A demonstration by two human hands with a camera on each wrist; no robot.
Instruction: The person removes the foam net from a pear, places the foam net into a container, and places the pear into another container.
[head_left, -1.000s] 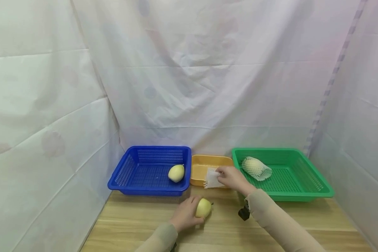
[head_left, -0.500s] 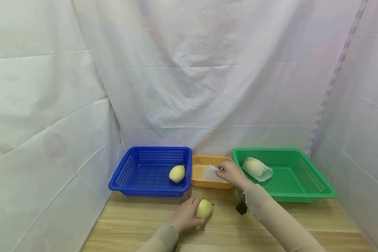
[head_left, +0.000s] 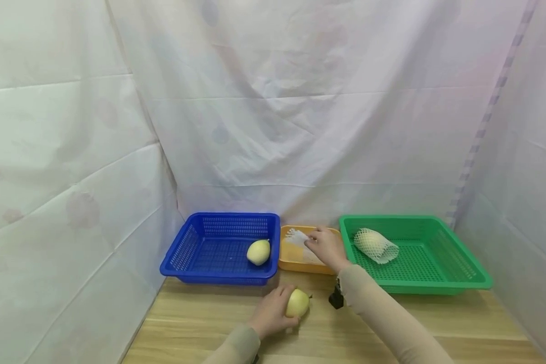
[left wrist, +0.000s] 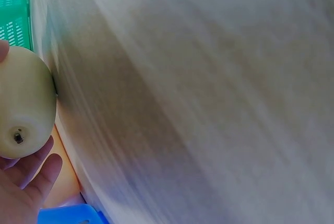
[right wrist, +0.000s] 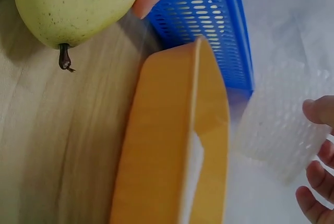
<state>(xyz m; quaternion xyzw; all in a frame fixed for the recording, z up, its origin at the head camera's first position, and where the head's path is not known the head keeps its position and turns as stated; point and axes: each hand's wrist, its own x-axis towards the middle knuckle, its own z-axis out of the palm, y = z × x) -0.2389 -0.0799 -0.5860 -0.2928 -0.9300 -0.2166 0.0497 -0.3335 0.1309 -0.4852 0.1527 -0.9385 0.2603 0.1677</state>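
Observation:
My left hand [head_left: 272,312] holds a pale yellow-green pear [head_left: 298,303] on its side on the wooden table, its stem pointing right. The left wrist view shows the pear's blossom end [left wrist: 21,136] with fingers along it. Farther back, my right hand [head_left: 326,247] pinches a white foam net sleeve [head_left: 296,236] by one end, over the orange tray [head_left: 296,266]. In the right wrist view the net sleeve [right wrist: 282,125] hangs above the tray's rim, between thumb and fingertips. More white material [right wrist: 194,172] shows inside the tray.
Left of the tray stands a blue basket [head_left: 209,278] with one bare pear [head_left: 258,252] in it. To the right is a green basket [head_left: 418,288] holding a pear in a foam net [head_left: 370,242]. A pale cloth [head_left: 273,126] hangs behind.
My right hand has moved slightly left and back over the tray, and the net sleeve in it now points up and left instead of hanging down. My left hand stays on the pear.

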